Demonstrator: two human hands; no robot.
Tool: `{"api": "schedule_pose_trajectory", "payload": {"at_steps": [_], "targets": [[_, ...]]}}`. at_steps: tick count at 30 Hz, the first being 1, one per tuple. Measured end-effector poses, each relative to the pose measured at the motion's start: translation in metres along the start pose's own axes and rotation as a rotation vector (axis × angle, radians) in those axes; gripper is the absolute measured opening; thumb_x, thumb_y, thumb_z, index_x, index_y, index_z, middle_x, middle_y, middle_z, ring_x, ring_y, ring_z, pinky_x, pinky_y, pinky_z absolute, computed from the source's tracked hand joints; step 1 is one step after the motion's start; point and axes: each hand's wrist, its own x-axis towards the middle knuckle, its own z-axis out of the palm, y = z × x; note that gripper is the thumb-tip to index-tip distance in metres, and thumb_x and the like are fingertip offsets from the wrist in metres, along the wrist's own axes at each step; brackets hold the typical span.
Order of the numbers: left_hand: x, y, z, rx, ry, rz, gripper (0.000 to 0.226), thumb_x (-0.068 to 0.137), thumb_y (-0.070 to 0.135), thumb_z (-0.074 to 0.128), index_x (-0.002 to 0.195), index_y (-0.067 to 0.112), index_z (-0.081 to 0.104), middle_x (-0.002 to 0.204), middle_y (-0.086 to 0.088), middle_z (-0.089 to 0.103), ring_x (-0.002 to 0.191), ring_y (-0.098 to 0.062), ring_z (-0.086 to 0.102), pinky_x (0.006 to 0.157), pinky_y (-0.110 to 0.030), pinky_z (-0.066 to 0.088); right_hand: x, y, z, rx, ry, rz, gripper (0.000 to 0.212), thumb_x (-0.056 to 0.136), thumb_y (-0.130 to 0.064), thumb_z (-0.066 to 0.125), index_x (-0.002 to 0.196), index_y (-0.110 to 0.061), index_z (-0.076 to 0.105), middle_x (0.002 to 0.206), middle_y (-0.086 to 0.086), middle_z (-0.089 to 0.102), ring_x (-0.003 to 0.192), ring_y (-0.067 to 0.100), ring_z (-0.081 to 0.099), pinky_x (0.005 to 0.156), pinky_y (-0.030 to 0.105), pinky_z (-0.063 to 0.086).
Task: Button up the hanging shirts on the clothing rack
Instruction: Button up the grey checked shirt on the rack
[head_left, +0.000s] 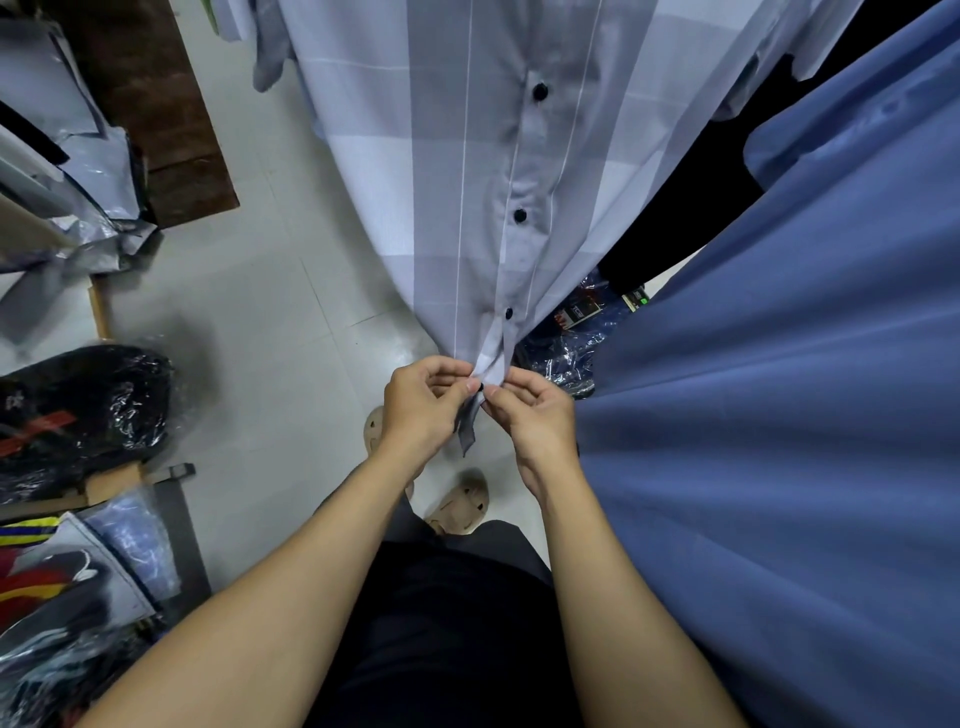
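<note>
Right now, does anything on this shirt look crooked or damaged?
Nothing stands out. The checked shirt hangs straight, three dark buttons closed along its placket, and both hands pinch the hem at the lowest button.

Grey-and-white checked shirt (457, 171) with black buttons (540, 91); plain blue shirt (779, 415) beside it.

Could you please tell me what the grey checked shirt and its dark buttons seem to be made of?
Grey checked hanging shirt: thin woven cloth, likely cotton or a blend, matte, draping in soft folds. Small round dark buttons: probably plastic, smooth with a faint sheen.
</note>
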Motion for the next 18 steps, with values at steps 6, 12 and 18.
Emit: {"api": "schedule_pose_trajectory", "payload": {"at_steps": [6, 12, 18], "targets": [[-0.001, 0.005, 0.003, 0.11, 0.087, 0.064, 0.007, 0.082, 0.01, 0.076, 0.088, 0.013, 0.074, 0.08, 0.003, 0.072, 0.073, -0.004, 0.066, 0.068, -0.009, 0.05, -0.001, -0.005, 0.001, -0.027, -0.04, -0.028, 0.03, 0.085, 0.013, 0.061, 0.107, -0.003, 0.072, 0.095, 0.016, 0.075, 0.082, 0.018, 0.069, 0.084, 0.027, 0.058], [0.0, 0.011, 0.003, 0.115, 0.129, 0.081, 0.008, 0.079, 0.014, 0.079, 0.08, 0.014, 0.071, 0.074, 0.005, 0.071, 0.07, -0.003, 0.066, 0.065, -0.01, 0.049, 0.0, -0.01, 0.002, -0.034, -0.056, -0.088, 0.029, 0.084, 0.015, 0.065, 0.097, -0.01, 0.072, 0.089, 0.007, 0.076, 0.085, 0.016, 0.072, 0.084, 0.029, 0.059], [0.001, 0.016, 0.002, 0.177, 0.114, 0.098, 0.009, 0.083, 0.009, 0.074, 0.079, 0.017, 0.072, 0.074, 0.008, 0.07, 0.067, 0.004, 0.062, 0.063, -0.004, 0.045, 0.001, -0.009, 0.002, -0.088, -0.013, -0.155, 0.023, 0.079, 0.008, 0.075, 0.093, -0.01, 0.072, 0.093, 0.018, 0.075, 0.086, 0.024, 0.072, 0.084, 0.037, 0.059]]}}
